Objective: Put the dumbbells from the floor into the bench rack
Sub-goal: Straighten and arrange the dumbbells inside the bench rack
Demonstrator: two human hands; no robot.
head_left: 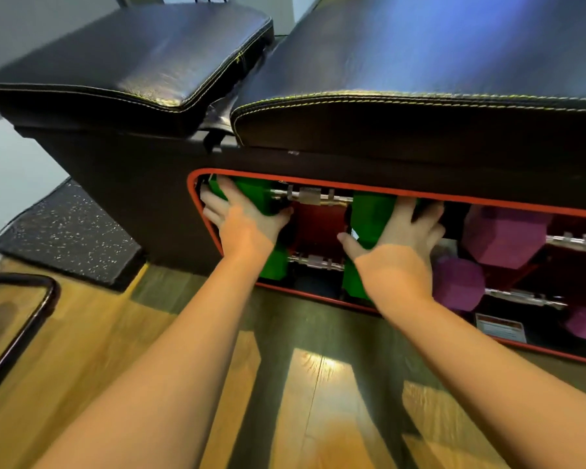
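Resting on wood floor [82, 384], bench rack [369, 189]; both hands' grip spread on green dumbbell [369, 214].

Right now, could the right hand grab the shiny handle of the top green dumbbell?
Probably yes. The right hand rests spread on the top green dumbbell's right head, and its shiny handle lies bare just beside it, with nothing across it.
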